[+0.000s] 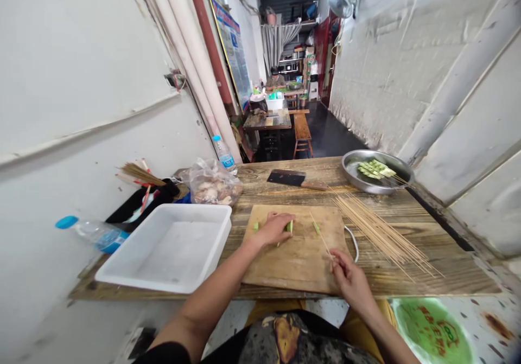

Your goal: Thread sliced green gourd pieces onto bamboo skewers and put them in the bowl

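My left hand [277, 228] rests on the wooden cutting board [301, 272], its fingers curled round a short green vegetable piece [289, 226]. Another small green piece [256, 226] lies just left of that hand. In my right hand [344, 272], near the board's front right corner, a thin bamboo skewer [324, 240] is pinched between thumb and fingers, its point slanting up and left. A green piece [316, 227] is at the skewer's upper part; whether it is threaded on or only beside it, I cannot tell.
Loose bamboo skewers [378, 234] lie right of the board. Behind are a cleaver [287, 178] and a steel bowl [354, 177] holding skewered green pieces. Left stand a white plastic tray [163, 285], a bag of food [214, 185] and water bottles [224, 155].
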The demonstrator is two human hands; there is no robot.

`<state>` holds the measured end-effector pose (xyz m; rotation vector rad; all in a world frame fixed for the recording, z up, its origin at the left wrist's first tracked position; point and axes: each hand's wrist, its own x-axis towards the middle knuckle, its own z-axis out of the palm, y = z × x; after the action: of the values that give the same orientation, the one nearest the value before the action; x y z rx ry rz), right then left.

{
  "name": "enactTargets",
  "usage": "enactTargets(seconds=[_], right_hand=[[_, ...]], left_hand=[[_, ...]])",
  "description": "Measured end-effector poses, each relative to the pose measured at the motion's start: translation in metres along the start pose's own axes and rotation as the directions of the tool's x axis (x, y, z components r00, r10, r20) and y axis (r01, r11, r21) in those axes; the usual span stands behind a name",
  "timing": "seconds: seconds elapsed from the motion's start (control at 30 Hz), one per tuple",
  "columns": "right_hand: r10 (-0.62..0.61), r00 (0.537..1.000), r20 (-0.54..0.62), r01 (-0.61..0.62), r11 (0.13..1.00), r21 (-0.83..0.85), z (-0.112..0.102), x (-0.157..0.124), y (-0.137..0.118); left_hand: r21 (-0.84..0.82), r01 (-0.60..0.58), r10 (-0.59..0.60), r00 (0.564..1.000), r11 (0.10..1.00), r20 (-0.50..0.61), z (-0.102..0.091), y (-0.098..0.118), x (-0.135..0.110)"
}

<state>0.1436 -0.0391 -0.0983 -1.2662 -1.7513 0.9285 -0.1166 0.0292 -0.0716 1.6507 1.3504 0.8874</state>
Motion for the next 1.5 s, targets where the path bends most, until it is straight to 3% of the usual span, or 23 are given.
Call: enactTargets(seconds=[0.1,0.17,0.23,0.37,0.47,0.6,0.77,0.87,1.2,1.5], right_hand=[[0.073,0.997,-0.019,-0.070,0.992,0.109,0.003,-0.007,-0.011],[0.132,0.991,0.002,-0.130,0.972,0.198,0.002,-0.011,-0.019],[0.165,0.985,0.058,-0.175,0.951,0.256,0.001,-0.014,-0.025],[0.122,0.991,0.058,-0.134,0.948,0.289,0.001,-0.017,-0.039],[0.106,0.993,0.057,-0.117,0.959,0.257,0.001,-0.017,-0.049],[0.010,1.000,0.017,-0.012,0.995,0.097,-0.001,-0.014,-0.058],[-0.090,0.996,0.030,0.090,0.996,0.005,-0.002,-0.013,-0.059],[-0.127,0.991,0.047,0.129,0.991,-0.043,-0.001,-0.013,-0.059],[-0.121,0.993,0.014,0.121,0.990,-0.070,0.002,-0.011,-0.065],[-0.132,0.991,0.006,0.132,0.989,-0.066,0.002,-0.012,-0.067]], left_hand=[[-0.327,0.030,-0.059,0.995,0.944,-0.079,-0.001,0.013,0.000],[-0.607,0.059,-0.102,0.994,0.792,-0.036,0.000,0.024,-0.004],[-0.809,0.088,-0.103,0.994,0.582,0.034,0.002,0.035,-0.010],[-0.971,0.138,-0.089,0.988,0.195,0.123,0.013,0.052,-0.016],[-0.987,0.157,-0.168,0.975,0.040,0.148,0.023,0.061,-0.013],[-0.988,0.154,-0.302,0.943,0.033,0.137,0.032,0.070,-0.007],[-0.993,0.102,-0.338,0.938,0.058,0.076,0.034,0.072,-0.006],[-0.992,0.118,-0.327,0.940,0.041,0.098,0.034,0.074,-0.008],[-0.994,0.023,-0.317,0.948,0.108,-0.012,0.035,0.090,-0.013],[-0.991,-0.009,-0.315,0.948,0.137,-0.052,0.036,0.087,-0.012]])
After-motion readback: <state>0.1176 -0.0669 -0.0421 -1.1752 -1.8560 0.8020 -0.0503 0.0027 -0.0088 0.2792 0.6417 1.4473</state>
